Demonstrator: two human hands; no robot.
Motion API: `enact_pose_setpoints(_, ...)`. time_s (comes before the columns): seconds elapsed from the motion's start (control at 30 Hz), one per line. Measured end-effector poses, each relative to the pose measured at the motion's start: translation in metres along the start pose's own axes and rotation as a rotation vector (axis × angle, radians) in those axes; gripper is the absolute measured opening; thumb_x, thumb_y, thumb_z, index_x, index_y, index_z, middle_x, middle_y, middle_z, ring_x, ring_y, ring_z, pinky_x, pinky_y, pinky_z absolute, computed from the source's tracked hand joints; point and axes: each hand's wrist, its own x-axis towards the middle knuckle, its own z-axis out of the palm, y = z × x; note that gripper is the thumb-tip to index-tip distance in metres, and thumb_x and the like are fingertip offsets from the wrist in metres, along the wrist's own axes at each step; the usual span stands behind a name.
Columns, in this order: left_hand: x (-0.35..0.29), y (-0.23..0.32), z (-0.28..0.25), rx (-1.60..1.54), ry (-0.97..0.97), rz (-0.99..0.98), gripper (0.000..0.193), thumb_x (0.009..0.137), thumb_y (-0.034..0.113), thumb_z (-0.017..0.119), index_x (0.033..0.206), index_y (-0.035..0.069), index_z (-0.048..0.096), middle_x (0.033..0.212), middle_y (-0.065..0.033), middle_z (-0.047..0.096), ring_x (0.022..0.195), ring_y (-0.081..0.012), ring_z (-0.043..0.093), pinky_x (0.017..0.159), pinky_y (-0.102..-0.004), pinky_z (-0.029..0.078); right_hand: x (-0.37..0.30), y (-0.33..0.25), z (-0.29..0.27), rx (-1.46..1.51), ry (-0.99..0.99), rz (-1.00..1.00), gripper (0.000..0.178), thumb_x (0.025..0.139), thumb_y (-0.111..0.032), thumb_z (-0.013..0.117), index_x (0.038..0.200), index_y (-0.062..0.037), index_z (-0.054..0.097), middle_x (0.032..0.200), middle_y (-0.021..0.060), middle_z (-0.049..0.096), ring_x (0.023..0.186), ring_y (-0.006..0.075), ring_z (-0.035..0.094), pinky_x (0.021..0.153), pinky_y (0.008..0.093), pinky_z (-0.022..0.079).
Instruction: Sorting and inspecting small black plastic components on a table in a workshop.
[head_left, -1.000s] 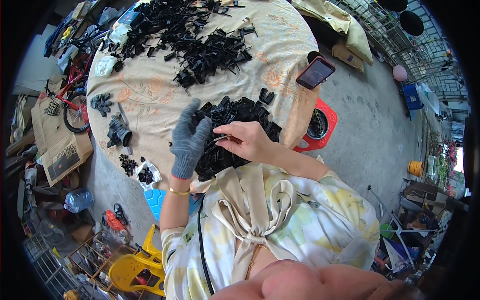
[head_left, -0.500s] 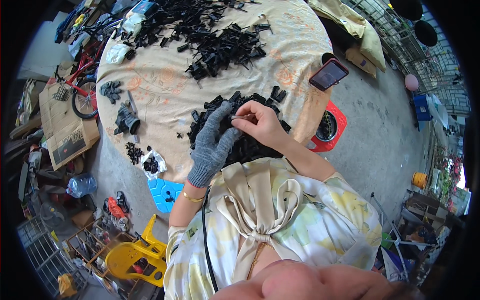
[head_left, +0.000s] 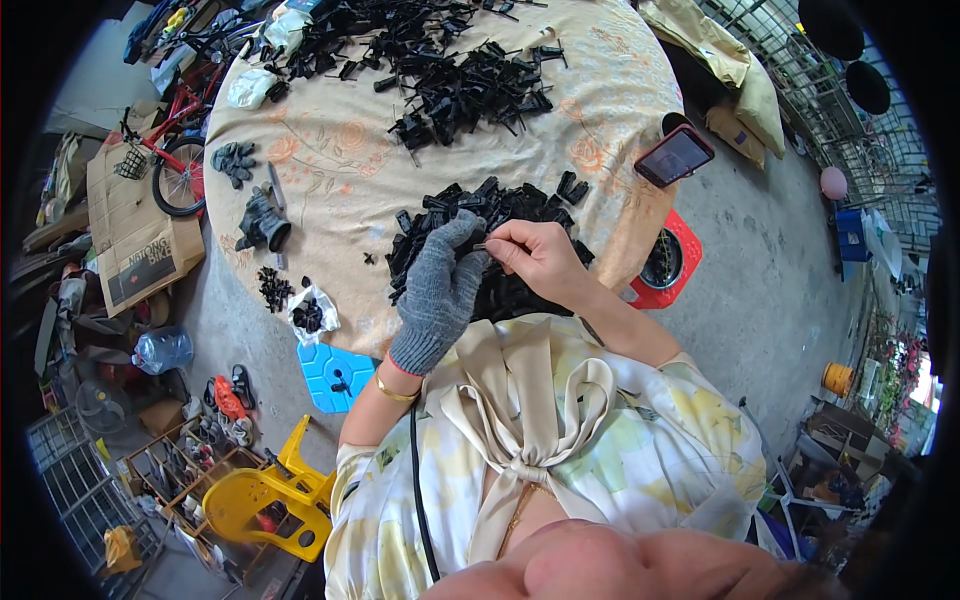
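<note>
My left hand, in a grey knit glove, is above a pile of small black plastic parts at the table's near edge. Its fingers and thumb are drawn together, and what they grip is hidden. Bare, my right hand meets the gloved fingertips from the right. Its thumb and forefinger pinch a thin metal piece, too small to tell its kind.
A cloth-covered round table carries a larger heap of black parts with thin stems, spare gloves and a white bag of small black pieces. A phone stands at the right edge. Blue, red and yellow stools surround it.
The whole view has shifted slightly, so the table sits farther right. Both hands stay together over the near pile; less of the metal piece shows between the fingertips.
</note>
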Motion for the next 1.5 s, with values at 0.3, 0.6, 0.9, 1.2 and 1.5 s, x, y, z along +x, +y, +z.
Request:
enact_pose_setpoints(0.3,0.0,0.014,-0.002,0.356,0.025,0.209,0.027,0.077,-0.004,0.06,0.103,-0.001,0.056,0.103,-0.0158,0.06,0.092,-0.0273,0.061,0.081,-0.0323,0.048,-0.001,0.02,0.007,0.26,0.001,0.15,0.01,0.085,-0.006,0.055,0.081,0.0015,0.061,0.06,-0.0017,0.052,0.053,0.0045,0.045,0.049,0.0194,0.037)
enact_pose_setpoints(0.6,0.011,0.019,-0.014,-1.027,0.006,-0.39,0.041,0.089,0.006,0.047,0.128,0.003,0.035,0.115,-0.016,0.052,0.101,-0.0224,0.056,0.088,-0.0374,0.047,-0.005,-0.006,-0.015,-0.01,0.016,-0.112,0.015,0.076,-0.009,0.069,0.086,-0.0016,0.061,0.067,-0.0022,0.054,0.056,0.0025,0.043,0.051,0.0176,0.035)
enact_pose_setpoints(0.9,0.004,0.025,-0.012,-1.061,-0.205,-0.588,0.042,0.088,0.004,0.048,0.129,0.002,0.038,0.121,-0.0105,0.049,0.105,-0.0182,0.053,0.085,-0.036,0.05,0.001,-0.003,-0.018,-0.044,-0.044,-0.472,0.014,0.071,-0.003,0.071,0.08,-0.0018,0.061,0.073,0.002,0.059,0.06,0.0044,0.052,0.052,0.0183,0.039)
enact_pose_setpoints(1.2,0.005,0.025,-0.001,-0.024,-0.209,-0.046,0.056,0.079,-0.001,0.061,0.13,0.002,0.036,0.123,-0.0083,0.046,0.11,-0.0163,0.047,0.093,-0.0297,0.041,-0.002,0.005,-0.01,-0.01,-0.054,0.052,0.014,0.08,-0.01,0.066,0.081,-0.0011,0.057,0.073,0.0001,0.061,0.064,0.0027,0.053,0.056,0.0178,0.042)
enact_pose_setpoints(1.5,0.004,0.014,-0.002,-0.442,-0.156,-0.378,0.052,0.08,0.0,0.059,0.128,0.003,0.039,0.116,-0.0075,0.052,0.103,-0.013,0.051,0.086,-0.0247,0.043,-0.006,0.001,-0.008,0.052,-0.045,-0.028,0.013,0.084,-0.009,0.058,0.088,0.0024,0.062,0.071,0.0032,0.061,0.061,0.0061,0.054,0.056,0.0205,0.044)
